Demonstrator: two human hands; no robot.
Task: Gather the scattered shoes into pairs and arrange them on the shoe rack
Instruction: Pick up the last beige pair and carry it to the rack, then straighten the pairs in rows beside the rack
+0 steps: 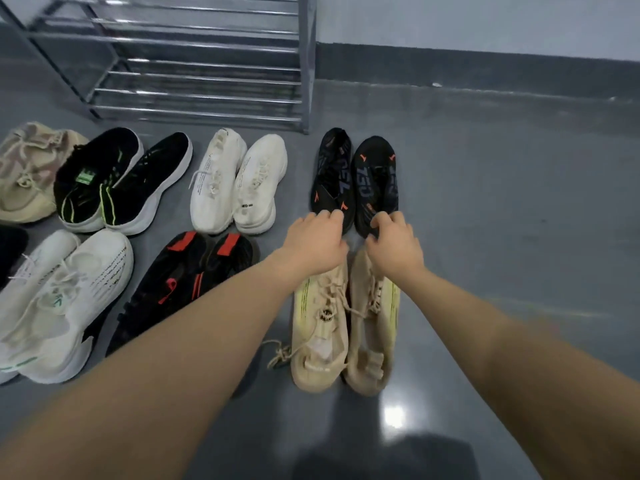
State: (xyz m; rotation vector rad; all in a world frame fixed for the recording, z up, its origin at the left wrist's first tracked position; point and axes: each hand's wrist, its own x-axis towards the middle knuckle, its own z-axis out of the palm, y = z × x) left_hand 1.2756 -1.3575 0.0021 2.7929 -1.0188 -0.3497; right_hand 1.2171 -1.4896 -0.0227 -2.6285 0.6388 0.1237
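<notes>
Well beyond the fingertips, up and to their left, stands the metal shoe rack (207, 64), with paired shoes spread over the grey floor (502, 220) left of both hands. Just under the wrists lies the beige pair (343, 323); touching the fingers sits the black pair marked 750 (356, 178). The left hand (313, 242) curls its fingers on the left black shoe's heel and the right hand (394, 242) curls on the right one's, though whether they truly grip is unclear.
</notes>
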